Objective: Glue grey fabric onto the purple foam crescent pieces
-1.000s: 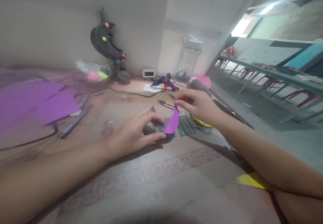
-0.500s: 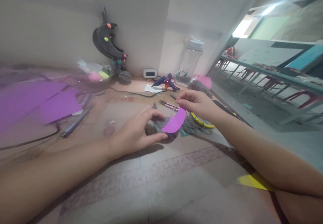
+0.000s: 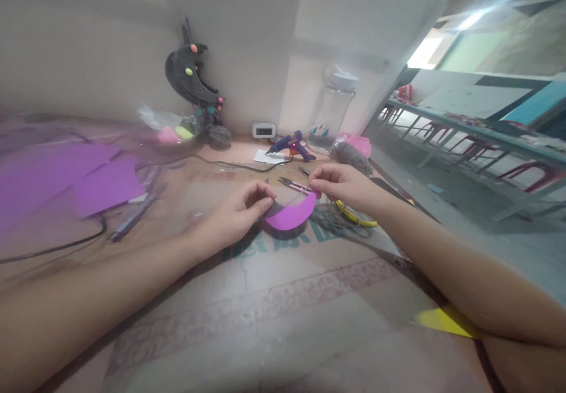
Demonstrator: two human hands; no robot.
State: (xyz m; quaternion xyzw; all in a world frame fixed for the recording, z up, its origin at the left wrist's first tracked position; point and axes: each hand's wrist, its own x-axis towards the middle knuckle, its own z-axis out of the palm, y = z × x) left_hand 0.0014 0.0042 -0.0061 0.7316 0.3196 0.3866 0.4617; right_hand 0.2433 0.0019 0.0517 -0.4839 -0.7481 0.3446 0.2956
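A purple crescent-shaped piece (image 3: 289, 216) hangs between my two hands, a little above the table. My left hand (image 3: 247, 207) pinches its left tip, where some dark grey material shows under the fingers. At the upper right tip, my right hand (image 3: 332, 182) holds the crescent between thumb and forefinger. A thin pale strand seems to run between the tips; I cannot make out what it is. Just behind the crescent lie slim pointed tools (image 3: 292, 184). Yellow-handled pliers (image 3: 356, 215) and a tangle of wire rest beside my right wrist.
A blue glue gun (image 3: 292, 145) stands on white paper near a small digital clock (image 3: 264, 130) and a clear bottle (image 3: 333, 107). Purple sheets (image 3: 106, 186) and a cutter (image 3: 135, 213) lie at left. A dark crescent ornament (image 3: 188, 74) leans on the wall.
My left hand has gone from open beside the crescent to pinching its left tip. The crescent has swung left and now lies more level, while my right hand keeps its hold.
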